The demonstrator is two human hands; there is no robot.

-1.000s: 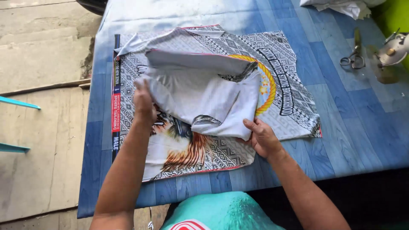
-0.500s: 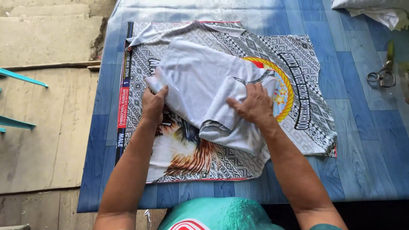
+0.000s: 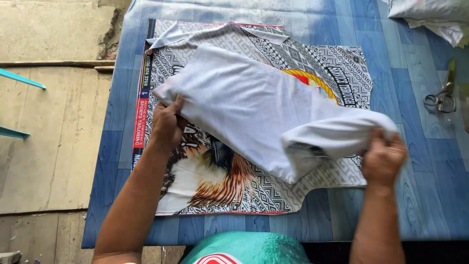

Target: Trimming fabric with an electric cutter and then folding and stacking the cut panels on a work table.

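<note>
A patterned shirt with black-and-white geometric print, an eagle picture and a red-and-yellow emblem lies flat on the blue table. Over it stretches a white piece of cloth, turned inside out and pulled diagonally from upper left to lower right. My left hand grips its left edge near the eagle print. My right hand grips its rolled right end, lifted slightly above the shirt's right edge. Part of the emblem is hidden under the white cloth.
Scissors lie on the table at the right. A pile of white fabric sits at the far right corner. A concrete floor and a teal bar are to the left of the table.
My right hand moved from the middle of the cloth out to the right, pulling the white cloth long and taut. My left hand stayed holding the left edge.
</note>
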